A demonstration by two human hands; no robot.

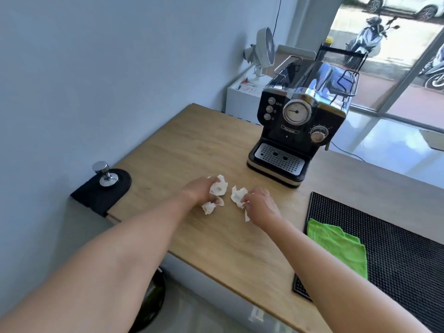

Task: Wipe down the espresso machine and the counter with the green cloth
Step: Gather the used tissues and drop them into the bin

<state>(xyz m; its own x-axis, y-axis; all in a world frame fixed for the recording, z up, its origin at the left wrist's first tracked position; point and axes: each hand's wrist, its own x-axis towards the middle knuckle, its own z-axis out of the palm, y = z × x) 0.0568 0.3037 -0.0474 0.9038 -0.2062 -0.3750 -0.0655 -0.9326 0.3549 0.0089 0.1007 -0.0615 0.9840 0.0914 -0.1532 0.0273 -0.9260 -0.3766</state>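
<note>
A black and chrome espresso machine (298,131) stands at the back right of the wooden counter (182,150). The green cloth (338,246) lies folded on the left end of a black rubber mat (396,255), untouched. In the middle of the counter my left hand (200,192) grips crumpled white tissue (218,188), with another crumpled piece (208,207) just below it. My right hand (260,205) pinches a second wad of white tissue (237,195). Both hands rest low on the counter, in front of the machine's drip tray.
A chrome tamper (104,174) sits on a black pad (101,191) at the counter's left corner by the wall. A white fan (262,51) stands behind on a white cabinet. The counter's front edge drops to the floor, with a dark stool (151,301) below.
</note>
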